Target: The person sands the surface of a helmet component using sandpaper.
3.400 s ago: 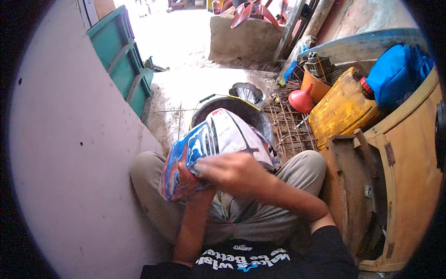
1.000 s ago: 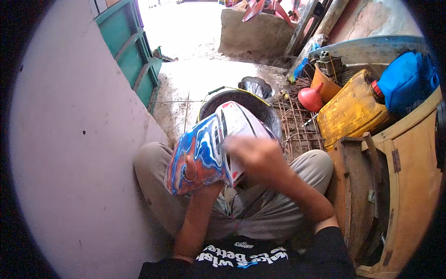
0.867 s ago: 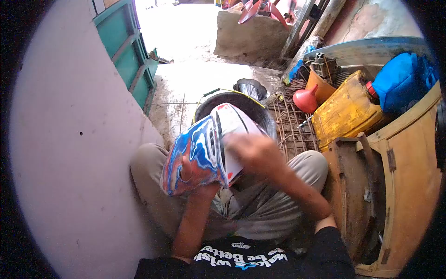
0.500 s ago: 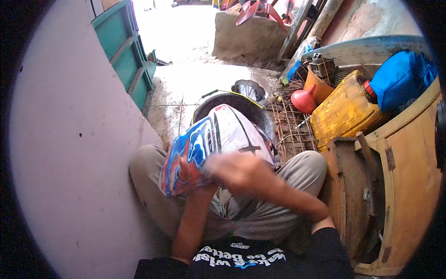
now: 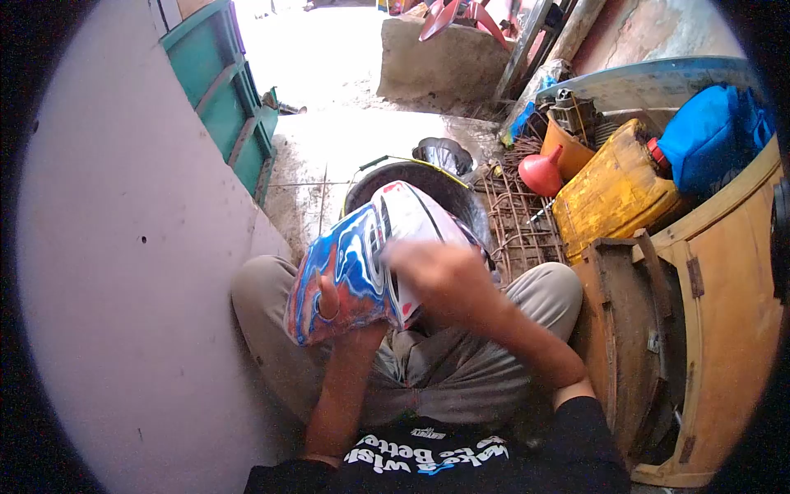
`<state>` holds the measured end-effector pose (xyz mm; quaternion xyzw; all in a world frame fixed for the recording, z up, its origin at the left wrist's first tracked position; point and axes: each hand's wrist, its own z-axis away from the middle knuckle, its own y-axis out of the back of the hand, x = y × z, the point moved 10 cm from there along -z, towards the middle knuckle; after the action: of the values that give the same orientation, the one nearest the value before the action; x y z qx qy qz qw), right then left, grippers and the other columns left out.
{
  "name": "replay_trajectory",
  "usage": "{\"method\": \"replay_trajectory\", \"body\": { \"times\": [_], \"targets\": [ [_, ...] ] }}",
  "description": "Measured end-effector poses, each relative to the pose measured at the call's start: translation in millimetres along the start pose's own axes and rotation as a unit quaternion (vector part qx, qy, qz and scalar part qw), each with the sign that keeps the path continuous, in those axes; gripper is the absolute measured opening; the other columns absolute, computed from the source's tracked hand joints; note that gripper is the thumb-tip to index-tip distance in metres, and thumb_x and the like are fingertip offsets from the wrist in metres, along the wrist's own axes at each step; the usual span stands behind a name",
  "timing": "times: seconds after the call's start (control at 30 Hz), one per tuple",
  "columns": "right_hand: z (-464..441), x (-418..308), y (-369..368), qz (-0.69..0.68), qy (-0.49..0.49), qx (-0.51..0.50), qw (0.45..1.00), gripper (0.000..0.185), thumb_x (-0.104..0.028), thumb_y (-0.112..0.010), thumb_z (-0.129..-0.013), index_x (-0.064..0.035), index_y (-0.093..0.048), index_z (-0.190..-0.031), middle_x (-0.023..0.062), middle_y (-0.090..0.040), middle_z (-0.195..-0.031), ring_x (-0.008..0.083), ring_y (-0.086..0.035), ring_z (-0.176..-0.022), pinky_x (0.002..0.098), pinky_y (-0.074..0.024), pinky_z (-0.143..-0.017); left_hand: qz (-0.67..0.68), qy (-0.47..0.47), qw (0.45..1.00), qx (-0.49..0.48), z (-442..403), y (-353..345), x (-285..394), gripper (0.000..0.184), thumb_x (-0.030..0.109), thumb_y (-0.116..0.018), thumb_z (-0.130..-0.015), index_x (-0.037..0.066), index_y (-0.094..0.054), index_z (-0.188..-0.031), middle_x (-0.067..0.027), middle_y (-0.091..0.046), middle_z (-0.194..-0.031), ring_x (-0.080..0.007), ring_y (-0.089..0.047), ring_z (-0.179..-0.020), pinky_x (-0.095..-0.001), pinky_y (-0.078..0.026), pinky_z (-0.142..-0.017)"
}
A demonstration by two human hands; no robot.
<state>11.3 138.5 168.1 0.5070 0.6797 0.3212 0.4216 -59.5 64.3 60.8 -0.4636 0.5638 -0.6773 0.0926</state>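
The black shirt and the soft, creased grey trousers were nearest. The painted shell sat tipped over the lap, between the knees. The left hand was holding it from below, with the thumb poking up through a round hole and the other fingers hidden. The right hand was curled over the shell's right side, too blurry to tell if it was pinching anything.

If that thumb slipped out of its hole, the shell could tip and slide off the lap. If the right hand pushed too hard, a thin edge might crack or nip the fingers. A big push could also bump the far end on the bucket and scratch the paint.

The shell looked like hard, thin plastic, all curvy, with swirls of blue, white and rusty red. Its far part was white and smooth. Past it, the bucket was round and dark, with a skinny yellow handle. To the right lay a rusty wire grid full of little squares, a boxy, grubby yellow can and a smooth red funnel. Farthest was a rough, lumpy stone block.
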Motion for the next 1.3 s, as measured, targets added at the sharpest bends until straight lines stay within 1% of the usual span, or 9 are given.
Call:
{"method": "replay_trajectory", "body": {
  "times": [0.1,0.23,0.43,0.57,0.77,0.9,1.1,1.23,1.3],
  "targets": [
    [-3,39,-5,0.06,-0.061,-0.041,0.995,0.029,-0.009,-0.063,-0.089,-0.004,-0.068,-0.117,0.0164,-0.074,-0.108,0.0295,-0.075,-0.096,0.0408,-0.0617,-0.081,0.118,0.029,0.992,-0.028,-3,5,-16,0.106,0.073,-0.065,-0.085,0.004,-0.031,-0.158,-0.019,-0.048,-0.153,-0.0366,-0.05,-0.139,-0.0532,-0.04,-0.117],
    [15,-77,8,-0.041,0.173,0.045,0.983,0.028,-0.009,-0.062,-0.089,-0.0029,-0.067,-0.116,0.0157,-0.074,-0.11,0.0283,-0.075,-0.1,0.0389,-0.0615,-0.086,0.199,0.041,0.979,0.014,-15,32,-28,0.108,0.072,-0.068,-0.084,0.004,-0.03,-0.158,-0.0185,-0.049,-0.152,-0.0363,-0.05,-0.138,-0.0521,-0.039,-0.118],
    [-4,44,-2,0.059,-0.084,-0.054,0.993,0.026,-0.01,-0.061,-0.092,-0.0047,-0.068,-0.116,0.0171,-0.074,-0.106,0.0302,-0.075,-0.094,0.0408,-0.0612,-0.078,0.041,0.023,0.999,-0.026,1,-25,4,0.11,0.072,-0.07,-0.082,0.002,-0.031,-0.157,-0.0196,-0.05,-0.15,-0.0359,-0.051,-0.137,-0.0529,-0.043,-0.115],
    [13,-74,7,-0.017,0.16,0.038,0.986,0.03,-0.011,-0.064,-0.089,-0.0053,-0.068,-0.118,0.0145,-0.074,-0.116,0.0268,-0.076,-0.099,0.0383,-0.062,-0.084,0.047,0.021,0.998,-0.031,-6,-8,-8,0.11,0.072,-0.07,-0.082,0.003,-0.03,-0.157,-0.0218,-0.047,-0.152,-0.0381,-0.05,-0.138,-0.055,-0.041,-0.116],
    [-4,51,0,0.05,-0.069,-0.041,0.996,0.028,-0.012,-0.063,-0.09,-0.0074,-0.07,-0.117,0.0147,-0.075,-0.104,0.0302,-0.075,-0.09,0.0415,-0.0615,-0.075,0.015,0.001,1.0,-0.023,-2,-15,2,0.108,0.076,-0.064,-0.084,0.004,-0.031,-0.158,-0.0208,-0.047,-0.153,-0.0372,-0.049,-0.14,-0.0548,-0.039,-0.118],
    [18,-75,12,-0.043,0.186,0.138,0.972,0.022,-0.013,-0.062,-0.09,-0.0053,-0.067,-0.109,0.012,-0.071,-0.092,0.0259,-0.075,-0.079,0.0383,-0.0612,-0.069,0.017,-0.019,1.0,-0.015,-14,23,-11,0.1,0.079,-0.054,-0.089,0.009,-0.033,-0.158,-0.0181,-0.043,-0.157,-0.0374,-0.046,-0.141,-0.0574,-0.035,-0.12],
    [-5,50,-1,0.057,-0.078,-0.048,0.994,0.026,-0.012,-0.064,-0.089,-0.0072,-0.069,-0.114,0.0138,-0.074,-0.104,0.0306,-0.075,-0.09,0.0422,-0.0605,-0.075,0.037,-0.009,0.999,-0.022,0,-9,0,0.1,0.077,-0.056,-0.088,0.007,-0.035,-0.157,-0.0186,-0.047,-0.153,-0.0372,-0.049,-0.138,-0.0558,-0.037,-0.118],
    [17,-78,14,-0.032,0.183,0.14,0.973,0.019,-0.013,-0.063,-0.088,-0.006,-0.065,-0.105,0.0101,-0.072,-0.091,0.0235,-0.074,-0.078,0.0387,-0.0604,-0.069,0.029,0.006,1.0,0.002,-3,11,-10,0.104,0.074,-0.062,-0.087,0.003,-0.032,-0.157,-0.0207,-0.049,-0.152,-0.038,-0.05,-0.139,-0.0545,-0.039,-0.118],
    [3,-26,-9,-0.007,0.065,-0.036,0.997,0.026,-0.012,-0.064,-0.087,-0.0053,-0.071,-0.111,0.0131,-0.075,-0.108,0.0272,-0.076,-0.093,0.0386,-0.0615,-0.081,0.018,0.015,1.0,-0.002,0,9,-7,0.105,0.075,-0.063,-0.086,0.003,-0.032,-0.157,-0.0205,-0.049,-0.152,-0.0378,-0.05,-0.138,-0.0544,-0.039,-0.117]
  ]
}}
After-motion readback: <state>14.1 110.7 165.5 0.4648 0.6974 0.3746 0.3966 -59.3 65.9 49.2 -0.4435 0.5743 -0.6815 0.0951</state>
